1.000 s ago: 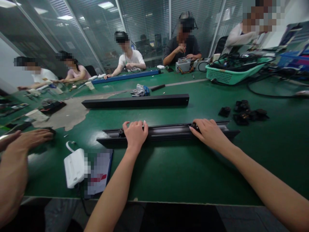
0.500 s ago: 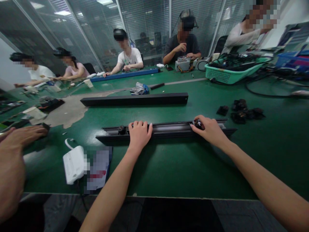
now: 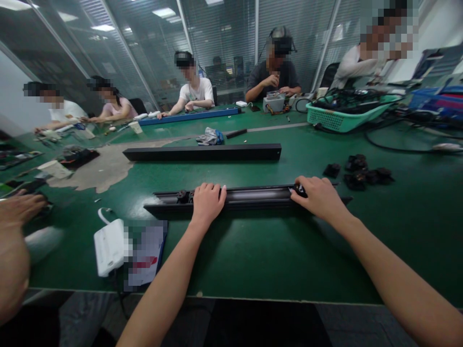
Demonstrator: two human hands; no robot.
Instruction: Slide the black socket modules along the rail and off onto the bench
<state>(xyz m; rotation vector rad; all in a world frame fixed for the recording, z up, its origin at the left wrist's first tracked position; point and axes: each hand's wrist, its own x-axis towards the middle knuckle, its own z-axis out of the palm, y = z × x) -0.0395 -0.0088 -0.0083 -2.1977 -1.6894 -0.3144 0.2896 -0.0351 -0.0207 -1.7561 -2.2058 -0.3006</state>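
A long black open channel (image 3: 256,194) lies crosswise on the green table in front of me, its silvery inside facing up. My left hand (image 3: 209,204) is closed over its left half, fingers hooked over the far wall. A black bracket-like piece (image 3: 183,196) sits in the channel just left of that hand. Near the right end, my right hand (image 3: 321,196) pinches a small dark part (image 3: 300,190) inside the channel; my fingers hide much of it. Behind lies a second long black bar (image 3: 202,153).
Several small black parts (image 3: 356,168) lie at right, before a green basket (image 3: 334,118) of cables. At left are a white device (image 3: 109,246), a booklet (image 3: 147,255) and another person's hand (image 3: 21,209). A crumpled glove (image 3: 210,137) lies behind the bar. Several people sit across the table.
My right hand has shifted slightly right along the channel with the small dark part. My left hand stays on the channel. The other person's hand at left has moved further left.
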